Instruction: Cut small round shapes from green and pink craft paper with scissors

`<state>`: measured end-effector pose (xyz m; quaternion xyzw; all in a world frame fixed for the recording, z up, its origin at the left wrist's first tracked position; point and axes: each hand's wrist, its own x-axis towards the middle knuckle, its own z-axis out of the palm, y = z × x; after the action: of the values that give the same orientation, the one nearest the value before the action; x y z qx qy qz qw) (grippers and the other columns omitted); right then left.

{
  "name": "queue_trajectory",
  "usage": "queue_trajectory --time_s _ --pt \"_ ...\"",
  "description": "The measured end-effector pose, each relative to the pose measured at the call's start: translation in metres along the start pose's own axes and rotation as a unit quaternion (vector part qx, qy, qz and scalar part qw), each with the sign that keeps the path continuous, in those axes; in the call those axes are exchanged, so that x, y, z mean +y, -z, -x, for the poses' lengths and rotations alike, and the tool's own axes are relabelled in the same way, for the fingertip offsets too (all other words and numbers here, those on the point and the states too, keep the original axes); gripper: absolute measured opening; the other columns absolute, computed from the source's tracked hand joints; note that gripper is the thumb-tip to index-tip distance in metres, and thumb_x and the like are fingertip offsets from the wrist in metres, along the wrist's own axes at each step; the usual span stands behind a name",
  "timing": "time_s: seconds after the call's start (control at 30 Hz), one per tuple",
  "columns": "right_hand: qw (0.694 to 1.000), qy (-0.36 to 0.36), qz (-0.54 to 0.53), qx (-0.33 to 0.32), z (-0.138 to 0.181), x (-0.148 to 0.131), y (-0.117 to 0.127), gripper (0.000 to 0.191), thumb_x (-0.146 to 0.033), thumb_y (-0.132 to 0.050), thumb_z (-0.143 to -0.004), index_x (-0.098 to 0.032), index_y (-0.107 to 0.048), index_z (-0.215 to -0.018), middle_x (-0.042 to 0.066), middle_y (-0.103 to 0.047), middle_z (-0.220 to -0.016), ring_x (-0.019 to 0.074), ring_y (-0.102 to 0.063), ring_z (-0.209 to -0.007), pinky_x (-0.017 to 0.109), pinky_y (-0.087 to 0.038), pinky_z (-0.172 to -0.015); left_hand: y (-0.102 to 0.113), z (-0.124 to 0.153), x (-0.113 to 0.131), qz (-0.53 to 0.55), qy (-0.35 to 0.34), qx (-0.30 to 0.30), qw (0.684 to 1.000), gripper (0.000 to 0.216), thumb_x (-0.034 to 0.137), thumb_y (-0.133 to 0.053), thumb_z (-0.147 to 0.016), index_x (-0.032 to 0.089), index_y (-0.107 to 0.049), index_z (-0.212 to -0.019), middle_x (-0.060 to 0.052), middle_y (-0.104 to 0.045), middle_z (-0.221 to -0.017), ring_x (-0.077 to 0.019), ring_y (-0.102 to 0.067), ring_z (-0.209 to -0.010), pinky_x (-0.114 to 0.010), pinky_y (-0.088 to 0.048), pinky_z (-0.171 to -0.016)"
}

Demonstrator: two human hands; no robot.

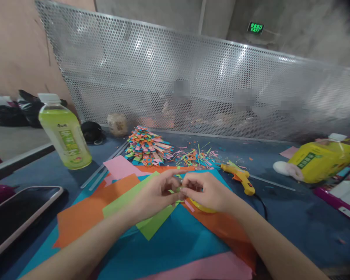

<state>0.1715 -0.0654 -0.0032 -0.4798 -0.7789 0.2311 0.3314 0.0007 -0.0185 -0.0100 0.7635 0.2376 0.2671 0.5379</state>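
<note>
My left hand (pixel 165 190) and my right hand (pixel 208 190) meet above the coloured paper sheets, fingertips almost touching. Thumb and fingers of both are bent into a pinch; whatever lies between them is too small or too hidden to name. Under my right hand a yellow curved object (pixel 202 207) shows in part, beside a narrow pink paper strip (pixel 189 205). A green paper sheet (pixel 148 229) lies below my left hand, over orange paper (pixel 84 212) and blue paper (pixel 163 252). Just beyond stands a cone of layered, multicoloured paper pieces (pixel 147 146).
A yellow glue gun (pixel 239 177) with a black cord lies right of the hands. Paper scraps (pixel 195 157) are scattered behind. At left stand a green drink bottle (pixel 65 136) and a phone (pixel 23 214). A yellow jug (pixel 321 159) lies at right; a perforated metal screen (pixel 192 77) closes the back.
</note>
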Motion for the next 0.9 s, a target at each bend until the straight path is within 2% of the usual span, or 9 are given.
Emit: queue_trajectory --time_s 0.1,0.27,0.37,0.53,0.73,0.9 --pt "0.999 0.020 0.016 -0.024 -0.001 0.001 0.000 0.017 -0.014 -0.051 -0.079 -0.018 -0.050 -0.062 -0.005 -0.046 -0.056 0.0085 -0.042 -0.052 0.020 -0.031 -0.049 -0.001 0.000 -0.004 -0.008 0.003 -0.024 1.000 0.051 0.027 -0.058 -0.076 0.015 -0.039 -0.122 0.002 -0.055 -0.070 -0.0114 -0.053 -0.062 -0.024 -0.044 -0.056" --pt "0.998 0.041 0.053 -0.012 -0.002 0.000 0.004 0.017 -0.011 -0.051 -0.079 -0.018 -0.054 -0.064 -0.005 -0.046 -0.059 0.0090 -0.039 -0.055 0.022 -0.027 -0.053 0.000 -0.004 -0.007 -0.028 -0.002 0.019 0.999 0.052 0.028 -0.060 -0.075 0.014 -0.041 -0.121 0.006 -0.052 -0.060 -0.0106 -0.053 -0.054 -0.024 -0.044 -0.054" --pt "0.998 0.041 0.051 -0.002 -0.002 0.001 0.007 0.013 -0.014 -0.052 -0.080 -0.019 -0.058 -0.070 -0.005 -0.048 -0.059 0.0089 -0.040 -0.055 0.022 -0.028 -0.053 0.004 -0.006 -0.006 -0.030 0.004 0.014 0.999 0.051 0.032 -0.059 -0.076 0.015 -0.042 -0.121 0.005 -0.054 -0.060 -0.0100 -0.053 -0.051 -0.022 -0.044 -0.048" --pt "1.000 0.023 0.007 0.009 -0.005 0.009 0.008 0.011 -0.017 -0.053 -0.079 -0.018 -0.056 -0.069 -0.004 -0.048 -0.059 0.0086 -0.042 -0.052 0.021 -0.032 -0.050 0.010 -0.006 -0.006 -0.032 0.044 0.035 0.998 0.046 0.028 -0.063 -0.072 0.010 -0.050 -0.112 0.003 -0.058 -0.059 -0.0082 -0.050 -0.046 -0.020 -0.042 -0.043" --pt "0.997 -0.006 -0.067 0.025 -0.010 0.017 0.006 0.010 -0.022 -0.055 -0.077 -0.018 -0.055 -0.067 -0.003 -0.051 -0.059 0.0094 -0.047 -0.052 0.021 -0.039 -0.050 0.012 -0.007 -0.002 -0.001 -0.009 0.058 0.998 0.041 0.018 -0.065 -0.068 0.014 -0.053 -0.107 0.004 -0.060 -0.057 -0.0091 -0.055 -0.051 -0.022 -0.048 -0.052" --pt "0.993 -0.014 -0.108 0.055 -0.012 0.014 0.004 0.012 -0.025 -0.057 -0.075 -0.017 -0.053 -0.067 -0.003 -0.052 -0.059 0.0092 -0.049 -0.052 0.021 -0.041 -0.050 0.013 -0.008 -0.001 0.022 0.004 0.057 0.998 0.038 0.022 -0.068 -0.066 0.013 -0.055 -0.101 0.003 -0.062 -0.056 -0.0111 -0.058 -0.052 -0.024 -0.050 -0.052"
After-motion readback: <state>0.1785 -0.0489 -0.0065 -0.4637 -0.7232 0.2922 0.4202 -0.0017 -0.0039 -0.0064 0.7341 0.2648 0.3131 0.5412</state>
